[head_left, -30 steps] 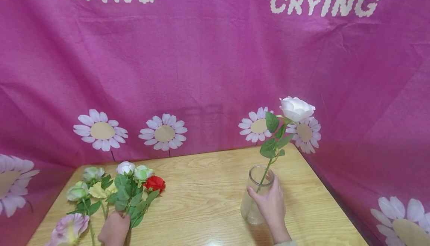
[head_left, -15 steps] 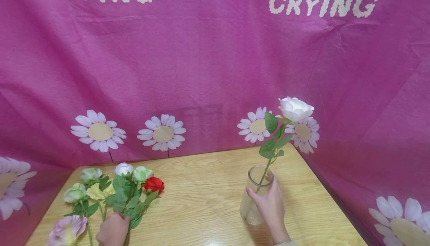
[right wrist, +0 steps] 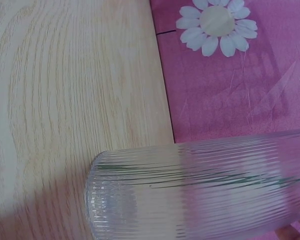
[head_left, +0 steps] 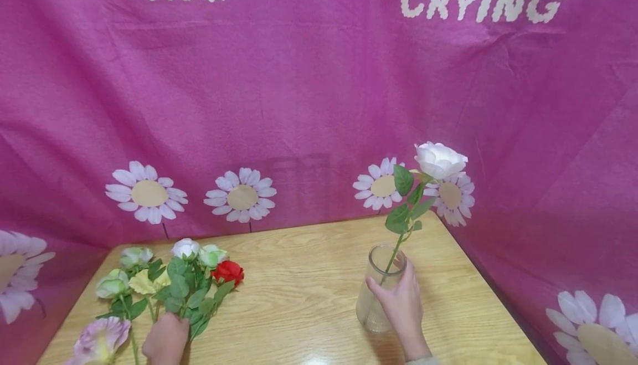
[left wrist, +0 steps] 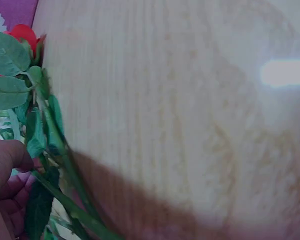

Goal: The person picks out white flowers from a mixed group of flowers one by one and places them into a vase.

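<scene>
My right hand (head_left: 401, 304) grips the ribbed clear glass vase (head_left: 370, 298) round its side, thumb in front. A white rose (head_left: 440, 160) leans to the right out of the vase, its green stem inside; the ribbed wall and blurred stem fill the lower right wrist view. At the left, my left hand (head_left: 166, 338) is among the stems of flowers lying on the table. In the left wrist view its thumb and curled fingers (left wrist: 12, 155) pinch a green stem (left wrist: 75, 212); which bloom it belongs to is unclear. Nearby lies a red rose (head_left: 229, 272).
Around the left hand lie a white rose (head_left: 185, 247), green-white roses (head_left: 112, 283), a yellow flower (head_left: 143, 283) and a pale purple flower (head_left: 102, 340). The wooden table (head_left: 299, 287) meets a purple cloth (head_left: 309, 88) printed with daisies at its back and sides.
The left hand shifts very slightly among the stems, and the flowers near it barely stir. The right hand, vase and white rose stay in place.
</scene>
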Available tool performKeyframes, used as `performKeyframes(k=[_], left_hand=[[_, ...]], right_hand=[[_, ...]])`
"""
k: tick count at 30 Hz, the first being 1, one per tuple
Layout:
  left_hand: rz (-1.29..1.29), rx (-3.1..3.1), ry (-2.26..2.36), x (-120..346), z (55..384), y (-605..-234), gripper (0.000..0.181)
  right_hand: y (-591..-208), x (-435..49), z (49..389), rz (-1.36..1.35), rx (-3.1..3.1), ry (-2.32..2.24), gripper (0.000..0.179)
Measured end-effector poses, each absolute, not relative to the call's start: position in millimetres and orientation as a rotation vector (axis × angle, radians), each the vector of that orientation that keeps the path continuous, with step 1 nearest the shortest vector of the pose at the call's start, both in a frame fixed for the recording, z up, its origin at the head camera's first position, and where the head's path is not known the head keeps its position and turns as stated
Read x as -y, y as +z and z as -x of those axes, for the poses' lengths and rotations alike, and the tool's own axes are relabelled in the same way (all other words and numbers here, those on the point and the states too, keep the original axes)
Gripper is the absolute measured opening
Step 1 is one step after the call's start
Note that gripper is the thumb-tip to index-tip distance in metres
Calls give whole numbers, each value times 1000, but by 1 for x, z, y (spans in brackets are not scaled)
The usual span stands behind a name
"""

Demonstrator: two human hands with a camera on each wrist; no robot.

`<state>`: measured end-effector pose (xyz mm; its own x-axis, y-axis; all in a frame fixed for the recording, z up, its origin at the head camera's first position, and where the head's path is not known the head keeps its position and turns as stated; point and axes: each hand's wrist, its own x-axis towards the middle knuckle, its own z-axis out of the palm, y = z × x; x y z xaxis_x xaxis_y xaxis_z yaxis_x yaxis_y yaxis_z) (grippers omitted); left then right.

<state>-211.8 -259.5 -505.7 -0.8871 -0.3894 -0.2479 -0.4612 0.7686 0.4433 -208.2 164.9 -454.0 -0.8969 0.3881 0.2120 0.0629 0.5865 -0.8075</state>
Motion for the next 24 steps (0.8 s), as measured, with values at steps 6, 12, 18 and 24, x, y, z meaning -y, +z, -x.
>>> performKeyframes(k=[6,12,18,24], left_hand=[[640,-2789,752,262,212,-500,31],[675,-2745,732,262,216,-498,32],[693,-2816,653,258,218,-494,37],[677,-2811,733,254,221,-483,30]], right_hand=[[-453,-165,208,356,2452,1227,89],[-454,-165,208,323,2459,1217,89],[-455,-166,208,315,2460,1214,89],[-454,-166,208,325,2467,1217,89]])
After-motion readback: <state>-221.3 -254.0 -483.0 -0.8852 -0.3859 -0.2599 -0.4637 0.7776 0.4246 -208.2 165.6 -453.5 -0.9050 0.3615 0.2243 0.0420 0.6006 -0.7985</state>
